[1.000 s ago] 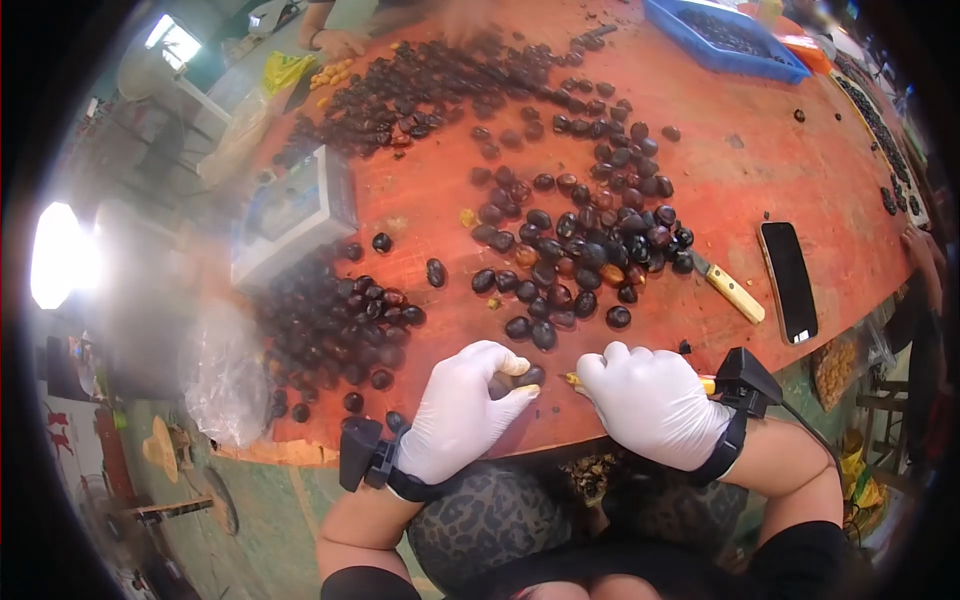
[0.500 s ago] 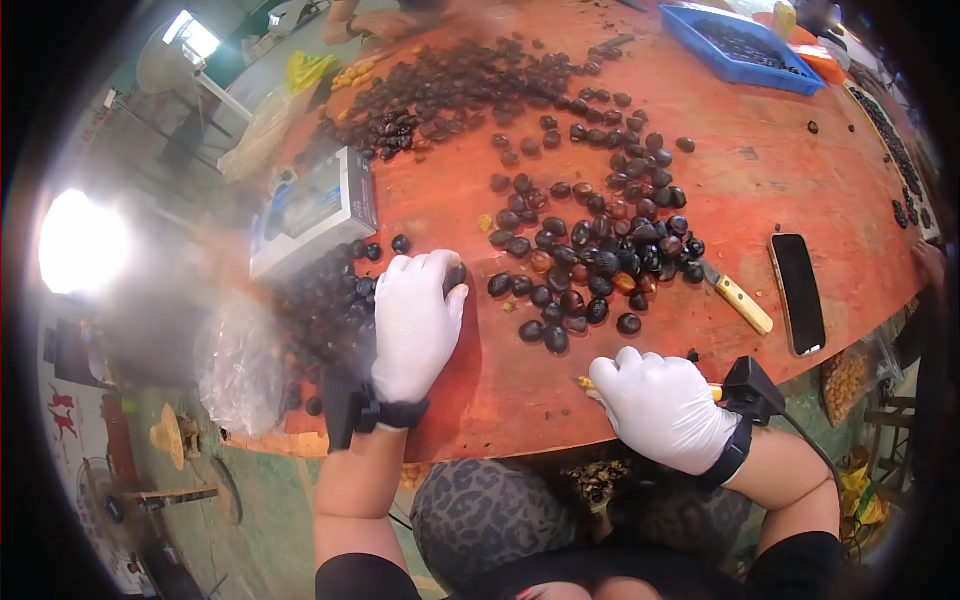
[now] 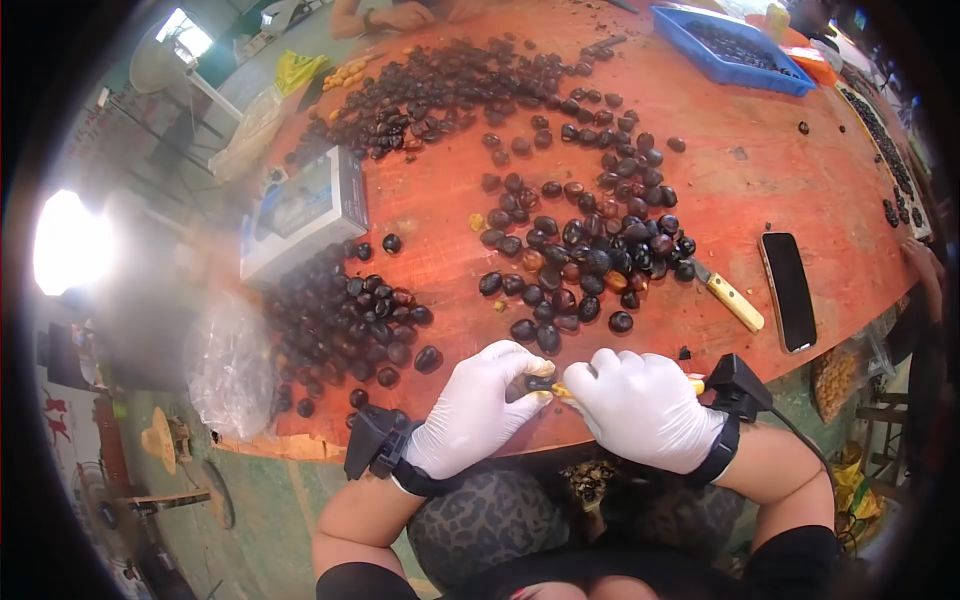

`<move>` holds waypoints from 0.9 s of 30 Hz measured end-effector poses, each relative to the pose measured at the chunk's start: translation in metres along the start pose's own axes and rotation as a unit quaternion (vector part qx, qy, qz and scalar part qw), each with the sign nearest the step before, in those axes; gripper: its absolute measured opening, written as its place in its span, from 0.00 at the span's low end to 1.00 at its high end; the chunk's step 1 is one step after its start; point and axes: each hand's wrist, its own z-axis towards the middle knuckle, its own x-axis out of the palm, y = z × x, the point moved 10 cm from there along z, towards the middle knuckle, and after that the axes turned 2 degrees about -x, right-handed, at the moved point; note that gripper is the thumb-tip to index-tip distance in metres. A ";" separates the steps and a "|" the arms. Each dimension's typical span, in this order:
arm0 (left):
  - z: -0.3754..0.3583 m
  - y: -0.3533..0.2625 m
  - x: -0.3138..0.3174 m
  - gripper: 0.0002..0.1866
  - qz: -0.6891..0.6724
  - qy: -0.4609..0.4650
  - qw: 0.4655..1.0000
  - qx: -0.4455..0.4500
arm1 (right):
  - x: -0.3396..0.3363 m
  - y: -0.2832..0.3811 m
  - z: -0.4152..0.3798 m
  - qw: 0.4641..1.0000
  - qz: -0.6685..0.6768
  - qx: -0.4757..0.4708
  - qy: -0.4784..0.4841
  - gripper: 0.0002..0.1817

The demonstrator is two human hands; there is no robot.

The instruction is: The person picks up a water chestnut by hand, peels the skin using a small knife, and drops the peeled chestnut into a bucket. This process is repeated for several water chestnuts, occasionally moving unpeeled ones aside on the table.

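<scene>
Yellow tool (image 3: 697, 385) sideways, tip left toward dark fruit (image 3: 540, 383).

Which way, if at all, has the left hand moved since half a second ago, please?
Yes: judged against the white box, the left hand has moved away, down and rightward in the view, closer to the right hand.
</scene>
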 end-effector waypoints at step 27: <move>-0.011 -0.004 -0.024 0.10 0.092 -0.076 0.993 -0.020 | 0.002 -0.027 -0.015 0.991 -0.015 0.116 0.069 0.09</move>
